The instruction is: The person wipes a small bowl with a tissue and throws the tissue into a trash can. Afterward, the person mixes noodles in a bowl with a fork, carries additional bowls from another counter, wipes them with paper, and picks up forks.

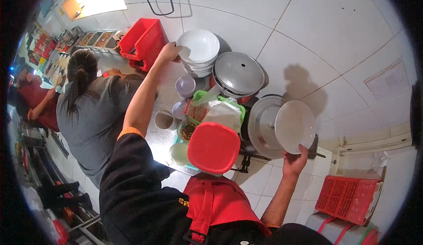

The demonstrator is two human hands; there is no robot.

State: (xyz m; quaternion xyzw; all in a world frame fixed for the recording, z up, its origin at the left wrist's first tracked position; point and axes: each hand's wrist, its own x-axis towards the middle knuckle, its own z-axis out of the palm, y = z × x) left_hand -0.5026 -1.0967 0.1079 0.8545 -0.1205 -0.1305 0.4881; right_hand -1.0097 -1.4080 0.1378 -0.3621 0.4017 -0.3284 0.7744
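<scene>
From my head view, my right hand (293,162) holds a white plate (295,126) on the right side. My fingers pinch its near edge. The plate's wide face looks back at me, and its rim goes all the way round in view. From here it seems a bit longer than wide, and its long way runs from near to far. It covers the right edge of a big round metal pan (261,128). I cannot tell if the two touch.

My left hand (168,53) is farther off, at the left edge of a stack of white bowls (198,69). My fingers are by the top rim, but I cannot tell if they pinch it. The top bowl's open side faces up and toward me. The stack goes down to the bench (152,138).

Just right of the stack is a silver pot lid (239,72). Nearer to me are a green basket (242,112) and a red square lid (213,148). A red bin (142,40) is left of the stack. A person in a grey top (94,121) is at the left.
</scene>
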